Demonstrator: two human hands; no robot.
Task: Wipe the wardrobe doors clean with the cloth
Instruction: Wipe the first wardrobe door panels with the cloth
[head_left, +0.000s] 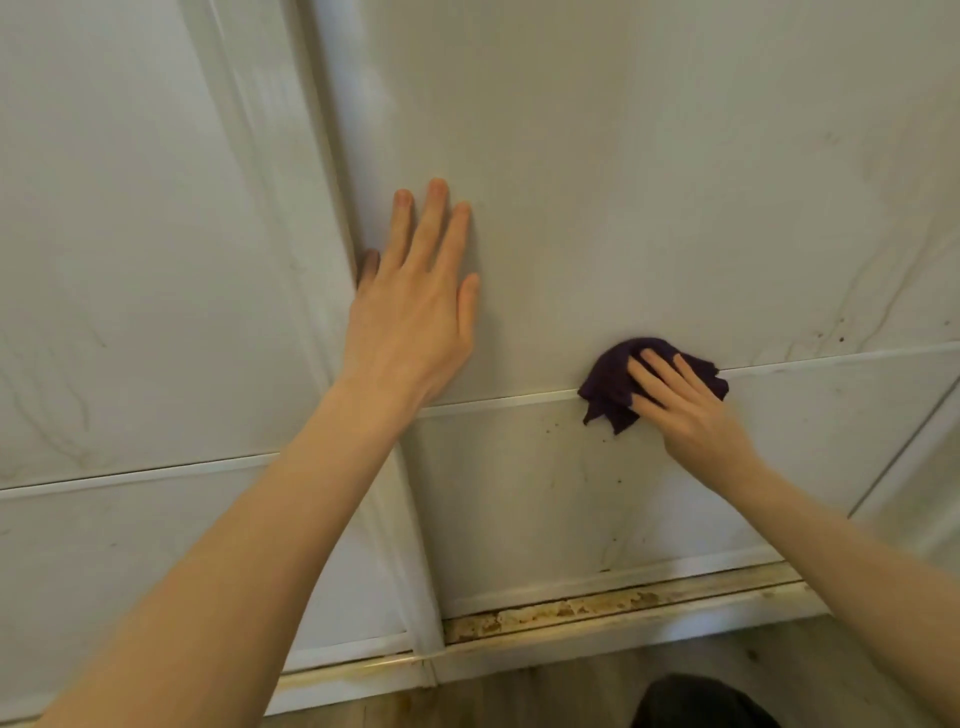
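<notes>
The big white wardrobe door (649, 182) fills most of the view. The left hand (410, 322) lies flat on it near its left edge, with the fingers straight and holding nothing. Lower down and to the right, the right hand (685, 410) presses a small dark purple cloth (610, 384) against the door with fingers spread out, right on the thin white strip (498, 402) that runs across.

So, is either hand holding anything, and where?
Right hand presses the dark purple cloth against the wardrobe door, fingers spread across its top, not gripping. Left hand rests bare on the door.
</notes>
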